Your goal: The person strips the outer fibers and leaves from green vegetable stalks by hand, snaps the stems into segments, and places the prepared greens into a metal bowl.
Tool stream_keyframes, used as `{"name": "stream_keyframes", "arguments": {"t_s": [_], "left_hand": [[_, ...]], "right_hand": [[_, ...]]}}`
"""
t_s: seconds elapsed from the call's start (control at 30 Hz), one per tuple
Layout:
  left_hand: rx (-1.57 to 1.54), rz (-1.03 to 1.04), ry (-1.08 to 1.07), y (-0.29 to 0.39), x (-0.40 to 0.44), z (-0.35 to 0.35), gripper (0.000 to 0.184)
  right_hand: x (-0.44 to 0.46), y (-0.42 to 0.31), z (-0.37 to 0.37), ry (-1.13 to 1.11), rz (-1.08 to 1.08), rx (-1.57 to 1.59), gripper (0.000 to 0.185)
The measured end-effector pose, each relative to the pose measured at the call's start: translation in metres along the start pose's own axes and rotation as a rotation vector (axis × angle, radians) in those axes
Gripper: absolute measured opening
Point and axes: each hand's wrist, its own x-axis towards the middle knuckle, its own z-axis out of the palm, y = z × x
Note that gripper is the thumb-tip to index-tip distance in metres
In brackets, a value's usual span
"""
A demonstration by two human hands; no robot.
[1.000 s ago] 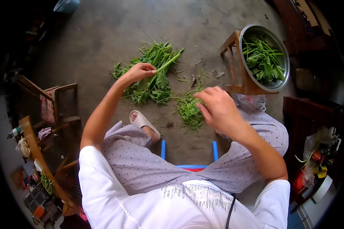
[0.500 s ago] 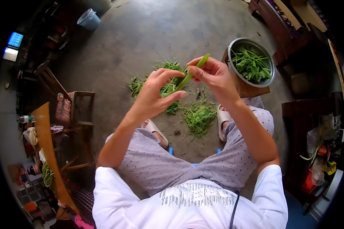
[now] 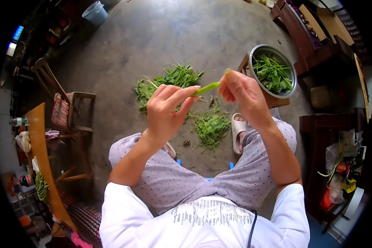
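Observation:
Between thumb and fingers, my left hand (image 3: 167,109) grips a green stalk (image 3: 206,89) that points up to the right. My right hand (image 3: 244,93) is closed by the stalk's far end, its thumb and forefinger pinched; what they hold is too small to make out. Behind my left hand, a leafy heap of stalks (image 3: 181,75) lies on the floor. A smaller pile of thin green trimmings (image 3: 211,128) is nearer my feet. To the right, a metal basin (image 3: 294,78) with leafy stalks in it rests on a wooden stool (image 3: 277,100).
A wooden chair (image 3: 80,96) and a wooden board edge (image 3: 43,153) are on the left. A blue basket (image 3: 96,14) stands at the upper left. Dark wooden furniture (image 3: 318,124) is at the right. My slippered foot (image 3: 237,134) is beside the trimmings.
My left hand has gone from the leafy heap to a raised place with a stalk in it. My right hand came up to the stalk, then drew slightly right of its end.

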Motion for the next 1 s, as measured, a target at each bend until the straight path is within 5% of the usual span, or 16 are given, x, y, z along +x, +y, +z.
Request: {"name": "stream_keyframes", "arguments": {"t_s": [0.23, 0.43, 0.5, 0.6, 0.83, 1.0], "left_hand": [[-0.002, 0.009, 0.064, -0.012, -0.001, -0.002, 0.031], [-0.442, -0.371, -0.063, -0.004, -0.008, 0.004, 0.024], [-0.896, -0.569, -0.034, -0.003, -0.012, 0.011, 0.026], [-1.105, -0.591, -0.035, -0.002, -0.013, 0.012, 0.027], [-1.103, -0.683, -0.019, -0.003, -0.008, 0.001, 0.027], [-1.31, -0.934, 0.083, -0.016, -0.006, -0.006, 0.026]], "right_hand": [[0.011, 0.01, 0.016, -0.054, -0.022, 0.027, 0.029], [0.013, 0.012, 0.031, -0.044, -0.063, 0.285, 0.023], [0.012, 0.018, 0.031, -0.002, -0.125, 0.136, 0.02], [0.011, 0.023, 0.039, 0.04, -0.113, 0.035, 0.019], [0.008, 0.009, 0.042, 0.046, -0.083, -0.257, 0.019], [0.006, 0.003, 0.036, -0.044, -0.083, -0.615, 0.013]]}}
